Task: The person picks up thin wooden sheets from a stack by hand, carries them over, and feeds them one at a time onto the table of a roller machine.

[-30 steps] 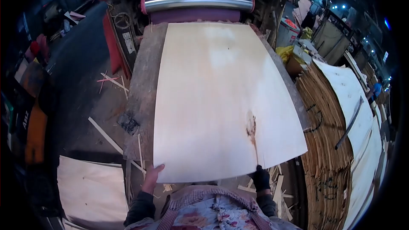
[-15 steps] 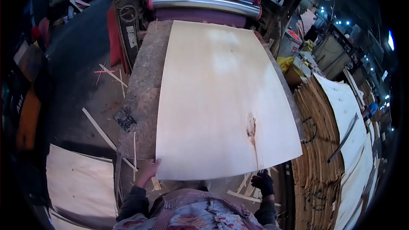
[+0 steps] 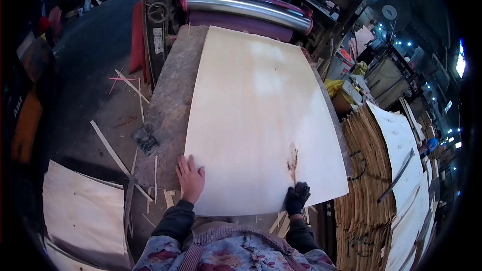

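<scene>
A large pale veneer sheet with a dark knot mark lies on a grey, worn table. My left hand, bare, rests on the sheet's left edge near its front corner, fingers spread. My right hand, in a dark glove, lies on the sheet's front part just below the knot mark, fingers apart. The sheet's far end reaches close to a shiny metal roller with a purple roller beneath it.
On the right stands a tall stack of brown veneer beside white sheets. Another pale stack is at the lower left. Wood strips litter the floor. A person in blue is far right.
Both hands have gone from gripping the sheet's front edge to lying flat on top of it. The view has shifted and tilted slightly.
</scene>
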